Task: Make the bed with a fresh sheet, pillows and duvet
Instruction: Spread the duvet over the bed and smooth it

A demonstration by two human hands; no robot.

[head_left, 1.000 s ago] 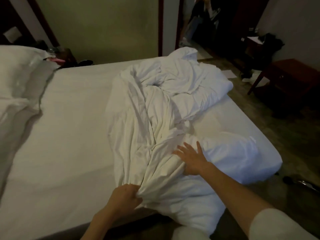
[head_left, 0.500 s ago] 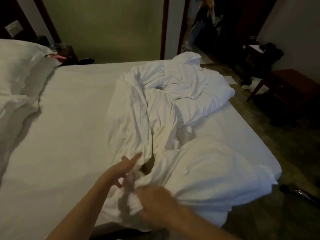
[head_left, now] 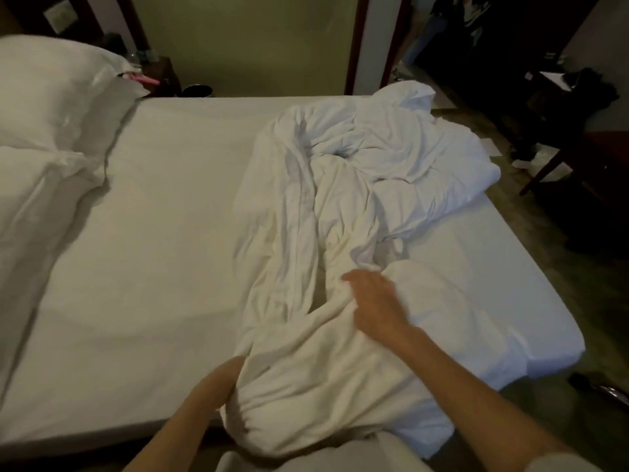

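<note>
A crumpled white duvet (head_left: 340,206) lies bunched along the right half of the bed, running from the far edge to the near edge. The fitted white sheet (head_left: 163,240) covers the mattress and looks smooth. My left forearm (head_left: 204,393) goes under the duvet's near end, and the hand itself is hidden in the fabric. My right hand (head_left: 374,301) lies on the duvet's middle, its fingers and thumb closed around a fold. White pillows (head_left: 44,97) are stacked at the left, at the head of the bed.
A dark wooden table (head_left: 599,158) stands on the floor to the right, with papers scattered near it. A bedside stand with a pink object (head_left: 146,78) sits behind the pillows. A doorway opens at the far right.
My left hand has gone from above the sheet into the duvet's near end. My right hand moved up from the near edge to a fold in the duvet's middle.
</note>
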